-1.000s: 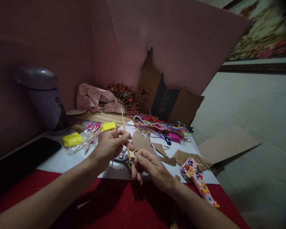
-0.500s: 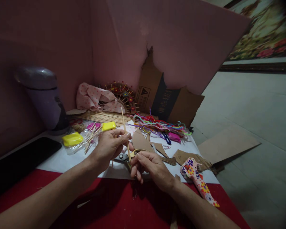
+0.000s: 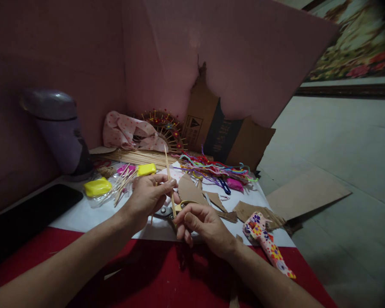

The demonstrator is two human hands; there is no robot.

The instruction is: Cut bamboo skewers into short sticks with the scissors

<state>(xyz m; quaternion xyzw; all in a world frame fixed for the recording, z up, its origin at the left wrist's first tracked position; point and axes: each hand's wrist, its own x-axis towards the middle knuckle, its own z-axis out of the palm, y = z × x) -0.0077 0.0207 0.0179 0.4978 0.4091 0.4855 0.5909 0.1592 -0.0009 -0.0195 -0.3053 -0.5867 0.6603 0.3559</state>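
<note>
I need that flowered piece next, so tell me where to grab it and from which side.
Probably best taken by its narrow lower stem, coming from the right. The flowered piece lies flat and aslant, wide head toward the cardboard scraps, and its right side is open. The right hand, closed on the cutter, is nearest; the left hand pinches a stick.

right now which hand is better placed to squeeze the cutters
Likely the right hand: its grip is on the yellow-handled cutters, while the left hand pinches the stick upright.
</note>
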